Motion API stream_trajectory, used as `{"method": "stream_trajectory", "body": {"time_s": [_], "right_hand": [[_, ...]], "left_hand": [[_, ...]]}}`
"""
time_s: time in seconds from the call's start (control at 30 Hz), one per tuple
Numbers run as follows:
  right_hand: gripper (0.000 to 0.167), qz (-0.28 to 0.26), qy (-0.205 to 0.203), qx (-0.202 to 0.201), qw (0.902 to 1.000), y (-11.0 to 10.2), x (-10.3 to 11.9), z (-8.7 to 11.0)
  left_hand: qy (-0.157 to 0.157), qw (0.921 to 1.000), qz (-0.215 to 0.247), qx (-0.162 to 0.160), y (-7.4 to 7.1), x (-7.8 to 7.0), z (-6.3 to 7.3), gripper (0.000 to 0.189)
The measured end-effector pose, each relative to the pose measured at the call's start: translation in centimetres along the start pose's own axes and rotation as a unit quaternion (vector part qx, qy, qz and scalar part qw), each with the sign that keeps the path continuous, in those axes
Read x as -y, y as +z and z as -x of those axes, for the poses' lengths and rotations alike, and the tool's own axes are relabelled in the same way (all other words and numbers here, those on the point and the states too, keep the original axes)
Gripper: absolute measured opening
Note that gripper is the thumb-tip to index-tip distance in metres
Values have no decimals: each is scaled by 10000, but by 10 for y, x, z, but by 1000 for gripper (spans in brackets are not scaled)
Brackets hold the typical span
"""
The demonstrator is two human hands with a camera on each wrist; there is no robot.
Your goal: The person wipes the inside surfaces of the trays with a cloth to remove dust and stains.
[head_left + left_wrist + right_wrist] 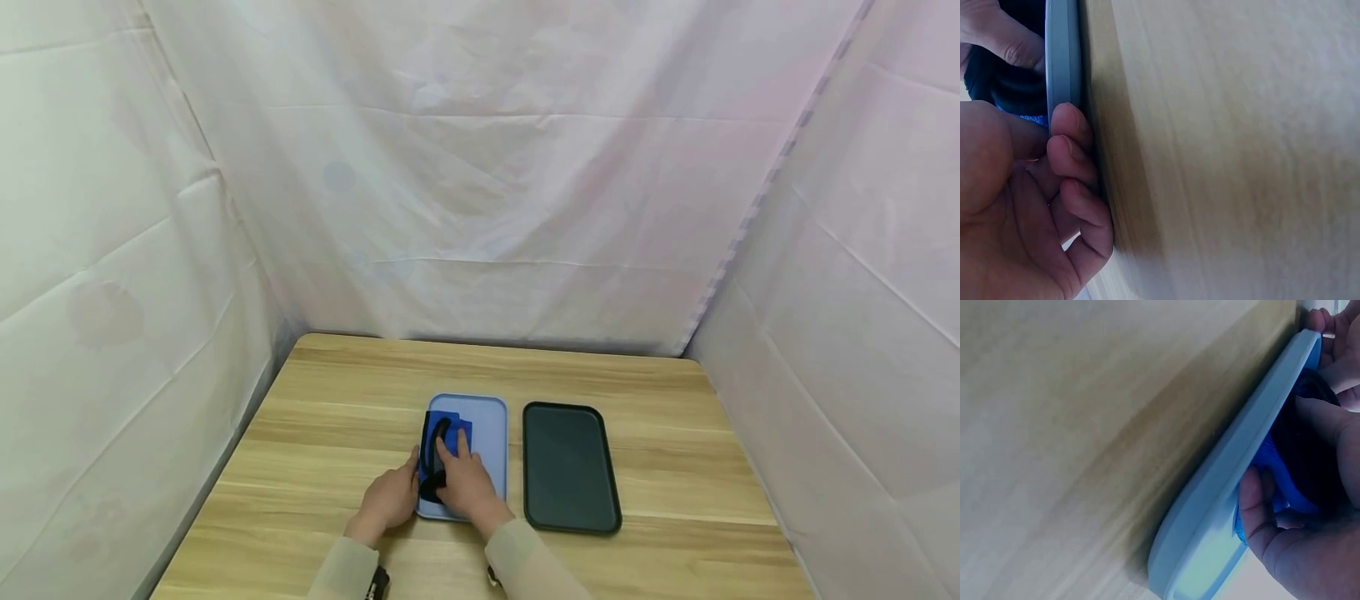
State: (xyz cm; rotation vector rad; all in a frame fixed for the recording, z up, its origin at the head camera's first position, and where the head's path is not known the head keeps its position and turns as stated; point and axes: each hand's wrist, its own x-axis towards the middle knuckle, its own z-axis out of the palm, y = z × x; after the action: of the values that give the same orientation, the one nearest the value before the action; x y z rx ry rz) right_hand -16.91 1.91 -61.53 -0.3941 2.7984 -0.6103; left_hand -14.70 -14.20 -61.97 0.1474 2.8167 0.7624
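A light blue tray (491,442) lies on the wooden table, holding a flat blue fabric item (450,419) with black curved parts along its left side. Its exact kind cannot be told. At the tray's left rim, my left hand (392,497) grips the edge, fingertips (1072,156) against the outer wall and thumb reaching over the rim. Across the fabric item lies my right hand (471,485), fingers spread and pressing on it. In the right wrist view, the right thumb (1319,419) touches the black part (1304,447) while other fingertips (1252,487) rest at the blue fabric.
A dark green tray (570,467) lies just right of the light blue one, a narrow strip of table between them. White cloth walls (487,183) enclose the wooden table (337,417) at the back and both sides.
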Motion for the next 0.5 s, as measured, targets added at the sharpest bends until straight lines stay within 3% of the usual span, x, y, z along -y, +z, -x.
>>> {"method": "stream_trajectory", "body": {"time_s": [0.5], "right_hand": [[90,71,-80,-125,9999,5,3,13]], "left_hand": [[-130,9999,-3,73,0,1,-1,57]]}}
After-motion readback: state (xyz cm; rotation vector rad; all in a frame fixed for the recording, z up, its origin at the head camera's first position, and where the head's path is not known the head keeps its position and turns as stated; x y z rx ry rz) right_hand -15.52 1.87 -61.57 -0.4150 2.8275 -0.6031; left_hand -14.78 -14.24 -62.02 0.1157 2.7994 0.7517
